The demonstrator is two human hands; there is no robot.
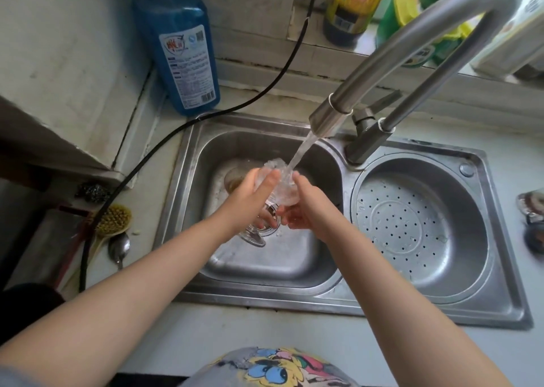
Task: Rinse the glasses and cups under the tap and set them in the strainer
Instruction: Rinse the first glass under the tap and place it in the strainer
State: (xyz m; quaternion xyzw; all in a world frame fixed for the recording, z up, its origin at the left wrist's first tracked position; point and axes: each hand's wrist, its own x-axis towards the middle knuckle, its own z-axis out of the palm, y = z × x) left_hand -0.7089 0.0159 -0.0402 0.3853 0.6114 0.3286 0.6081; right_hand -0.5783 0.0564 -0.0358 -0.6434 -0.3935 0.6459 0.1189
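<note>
- While water runs from the tap (323, 121) into its mouth, the glass (279, 185) sits tilted over the left basin of the sink (188, 162), held between both hands.
- Left hand (250, 198): its fingers (269, 180) lie fairly straight along the glass's left side, thumb hidden; the lower fingers seem to curl round the stem or base.
- Right hand (306, 207): fingers wrapped round the right side of the bowl, cupping it from below.
- Handling, as a judgement: wet, clear glass will be slippery and fragile, light but rigid; the footed base (254, 239) and the lower bowl look the safest places to take hold.
- A second glass (234, 180) with brownish dregs lies in the basin behind.
- The strainer (412, 218) is a round, perforated steel bowl in the right basin, smooth and dull-shiny.
- On the desk at left: a blue bottle (182, 48), a brush (113, 218), a spoon (119, 248).
</note>
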